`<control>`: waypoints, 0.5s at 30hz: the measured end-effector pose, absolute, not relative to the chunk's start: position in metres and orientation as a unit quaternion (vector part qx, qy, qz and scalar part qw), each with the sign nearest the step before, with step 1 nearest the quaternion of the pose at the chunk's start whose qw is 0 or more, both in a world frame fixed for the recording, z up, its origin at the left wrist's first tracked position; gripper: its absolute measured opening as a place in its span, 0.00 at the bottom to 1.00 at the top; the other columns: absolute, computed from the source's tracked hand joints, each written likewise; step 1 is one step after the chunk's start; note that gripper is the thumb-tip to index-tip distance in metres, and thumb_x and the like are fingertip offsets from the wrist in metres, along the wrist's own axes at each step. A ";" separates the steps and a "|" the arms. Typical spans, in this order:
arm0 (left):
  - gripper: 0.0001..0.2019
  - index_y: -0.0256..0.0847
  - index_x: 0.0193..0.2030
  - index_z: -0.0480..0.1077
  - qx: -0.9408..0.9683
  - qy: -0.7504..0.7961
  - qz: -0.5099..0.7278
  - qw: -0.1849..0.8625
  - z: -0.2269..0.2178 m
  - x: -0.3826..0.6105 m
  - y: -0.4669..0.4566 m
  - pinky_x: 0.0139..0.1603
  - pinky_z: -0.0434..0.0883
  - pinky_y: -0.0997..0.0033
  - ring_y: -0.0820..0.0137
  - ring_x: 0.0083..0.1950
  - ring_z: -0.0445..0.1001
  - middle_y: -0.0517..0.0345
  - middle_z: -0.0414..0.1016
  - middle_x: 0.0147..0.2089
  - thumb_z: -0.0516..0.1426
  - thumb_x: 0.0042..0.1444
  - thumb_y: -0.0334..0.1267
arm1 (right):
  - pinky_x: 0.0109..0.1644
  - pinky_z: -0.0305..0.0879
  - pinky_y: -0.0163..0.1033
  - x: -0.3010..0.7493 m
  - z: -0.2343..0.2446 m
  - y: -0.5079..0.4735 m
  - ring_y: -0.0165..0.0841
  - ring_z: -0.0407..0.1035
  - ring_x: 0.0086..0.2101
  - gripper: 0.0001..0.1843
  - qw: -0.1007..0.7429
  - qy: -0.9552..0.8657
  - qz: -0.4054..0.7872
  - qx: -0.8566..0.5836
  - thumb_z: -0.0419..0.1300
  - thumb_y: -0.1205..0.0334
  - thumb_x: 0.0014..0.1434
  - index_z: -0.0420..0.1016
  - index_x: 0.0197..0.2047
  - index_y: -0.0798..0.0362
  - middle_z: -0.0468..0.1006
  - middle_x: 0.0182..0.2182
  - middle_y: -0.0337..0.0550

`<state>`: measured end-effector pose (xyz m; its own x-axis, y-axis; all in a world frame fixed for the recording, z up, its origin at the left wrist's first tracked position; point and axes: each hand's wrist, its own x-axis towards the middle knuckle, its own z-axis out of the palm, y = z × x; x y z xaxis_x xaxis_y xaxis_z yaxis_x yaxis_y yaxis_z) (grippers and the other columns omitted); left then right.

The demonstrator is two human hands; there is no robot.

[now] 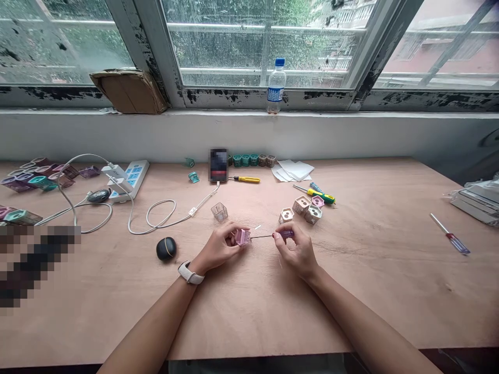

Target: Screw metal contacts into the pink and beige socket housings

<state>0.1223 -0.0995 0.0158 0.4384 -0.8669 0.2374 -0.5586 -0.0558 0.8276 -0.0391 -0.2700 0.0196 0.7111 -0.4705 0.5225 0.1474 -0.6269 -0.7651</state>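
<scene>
While left grip [218, 246] holds pink housing [243, 237], right grip [296, 252] pinches screwdriver [286, 234], forearms [148, 324] crossing plywood table edge [390, 347]

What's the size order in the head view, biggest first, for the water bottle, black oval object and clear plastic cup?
1. Clear plastic water bottle with blue cap, farthest away.
2. Tie: black oval object and clear square plastic cup look alike; nearness makes it unsure.

Purple-handled screwdriver [286, 234], shaft level, touching a pink plastic housing [243, 237]
</scene>
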 end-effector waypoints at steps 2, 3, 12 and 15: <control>0.15 0.42 0.52 0.74 0.705 -0.506 -0.167 0.468 0.016 0.122 -0.099 0.39 0.68 0.71 0.69 0.41 0.70 0.52 0.73 0.44 0.62 0.56 0.35 | 0.32 0.69 0.34 -0.039 0.019 -0.271 0.29 0.69 0.26 0.02 0.420 0.099 -0.365 -0.825 0.58 0.65 0.61 0.68 0.36 0.52 0.72 0.27 0.37; 0.15 0.42 0.52 0.74 0.703 -0.508 -0.167 0.468 0.017 0.122 -0.099 0.39 0.68 0.72 0.69 0.41 0.70 0.52 0.73 0.44 0.62 0.56 0.35 | 0.32 0.69 0.34 -0.038 0.019 -0.271 0.29 0.69 0.26 0.02 0.419 0.100 -0.365 -0.825 0.58 0.65 0.61 0.68 0.36 0.52 0.72 0.27 0.37; 0.16 0.42 0.52 0.73 0.701 -0.512 -0.171 0.466 0.017 0.121 -0.100 0.36 0.65 0.72 0.72 0.36 0.68 0.54 0.72 0.42 0.61 0.56 0.35 | 0.30 0.66 0.33 -0.039 0.023 -0.271 0.28 0.67 0.25 0.03 0.399 0.113 -0.375 -0.829 0.57 0.66 0.61 0.66 0.34 0.51 0.70 0.25 0.36; 0.16 0.42 0.52 0.74 0.704 -0.511 -0.171 0.462 0.016 0.121 -0.100 0.36 0.65 0.72 0.71 0.37 0.67 0.54 0.72 0.41 0.61 0.56 0.35 | 0.29 0.64 0.33 -0.040 0.023 -0.273 0.28 0.65 0.23 0.03 0.372 0.126 -0.374 -0.841 0.57 0.66 0.59 0.65 0.33 0.51 0.68 0.24 0.34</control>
